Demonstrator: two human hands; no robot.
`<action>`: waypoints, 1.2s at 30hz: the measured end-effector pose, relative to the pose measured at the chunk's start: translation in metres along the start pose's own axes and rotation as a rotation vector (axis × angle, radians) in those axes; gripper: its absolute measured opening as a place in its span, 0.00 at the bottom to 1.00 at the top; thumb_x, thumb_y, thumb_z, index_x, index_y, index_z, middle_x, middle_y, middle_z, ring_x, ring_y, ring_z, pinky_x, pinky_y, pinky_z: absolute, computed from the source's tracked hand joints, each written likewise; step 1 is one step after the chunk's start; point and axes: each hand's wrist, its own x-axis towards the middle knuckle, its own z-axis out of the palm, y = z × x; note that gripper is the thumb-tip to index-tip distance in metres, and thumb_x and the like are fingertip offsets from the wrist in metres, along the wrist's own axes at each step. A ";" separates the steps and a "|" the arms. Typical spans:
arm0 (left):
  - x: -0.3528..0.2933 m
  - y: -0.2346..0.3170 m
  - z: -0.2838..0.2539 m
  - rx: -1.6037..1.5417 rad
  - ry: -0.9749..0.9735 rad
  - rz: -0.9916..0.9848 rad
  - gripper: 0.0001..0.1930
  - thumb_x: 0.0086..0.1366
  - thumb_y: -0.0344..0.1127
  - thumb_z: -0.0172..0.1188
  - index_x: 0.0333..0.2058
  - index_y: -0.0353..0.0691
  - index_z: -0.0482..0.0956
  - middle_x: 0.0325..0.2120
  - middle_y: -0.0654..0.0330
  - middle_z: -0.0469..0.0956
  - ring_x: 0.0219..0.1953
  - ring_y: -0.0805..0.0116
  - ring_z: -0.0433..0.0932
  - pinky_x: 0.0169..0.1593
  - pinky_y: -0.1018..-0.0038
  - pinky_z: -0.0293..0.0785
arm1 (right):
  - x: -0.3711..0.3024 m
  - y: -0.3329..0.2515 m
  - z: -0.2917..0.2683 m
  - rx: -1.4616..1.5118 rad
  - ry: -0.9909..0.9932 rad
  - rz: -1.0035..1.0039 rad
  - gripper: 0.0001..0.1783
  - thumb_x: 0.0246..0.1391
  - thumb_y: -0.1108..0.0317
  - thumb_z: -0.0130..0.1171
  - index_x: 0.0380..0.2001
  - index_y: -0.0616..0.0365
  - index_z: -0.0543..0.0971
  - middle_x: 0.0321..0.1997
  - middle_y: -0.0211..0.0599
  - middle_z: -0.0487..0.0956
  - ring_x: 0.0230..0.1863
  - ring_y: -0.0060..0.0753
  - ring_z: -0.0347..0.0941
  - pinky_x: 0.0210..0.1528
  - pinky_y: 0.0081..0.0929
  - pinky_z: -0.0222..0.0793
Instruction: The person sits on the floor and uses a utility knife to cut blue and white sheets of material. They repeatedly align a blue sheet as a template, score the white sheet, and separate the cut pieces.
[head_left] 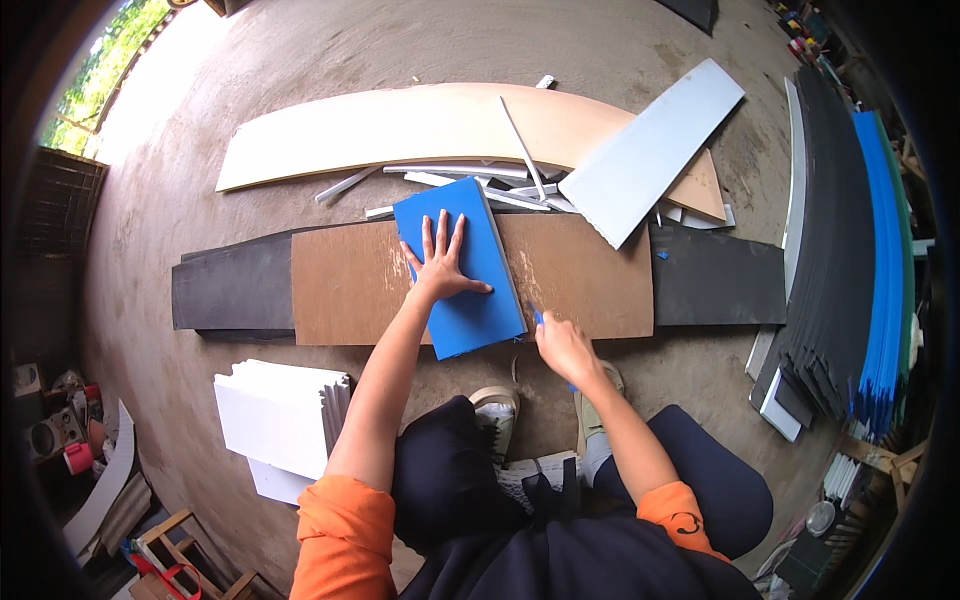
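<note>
My left hand (440,265) lies flat with fingers spread on a blue foam sheet (465,320), pressing it against a brown board (600,285). The blue piece is a tilted rectangle, apparently several layers thick along its right edge. My right hand (566,350) is closed around a slim blue cutter knife (538,317), just right of the blue sheet's lower right corner. Most of the knife is hidden by my fingers, and its blade is too small to make out. Pale scuffs mark the brown board, which rests across a long black sheet (235,285).
Beyond the board lie a long cream sheet (400,125), white offcut strips (345,185) and a slanted white panel (655,150). White sheets (275,415) are stacked at my left. Black sheets (835,260) and blue sheets (885,270) stand along the right. A wooden frame (180,550) is at lower left.
</note>
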 end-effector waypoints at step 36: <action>-0.004 -0.002 -0.004 -0.084 0.034 -0.019 0.69 0.20 0.63 0.69 0.62 0.59 0.37 0.63 0.60 0.28 0.64 0.54 0.19 0.51 0.31 0.21 | -0.020 0.005 0.030 0.072 0.079 0.044 0.14 0.56 0.63 0.40 0.33 0.65 0.66 0.22 0.60 0.74 0.30 0.62 0.72 0.33 0.51 0.68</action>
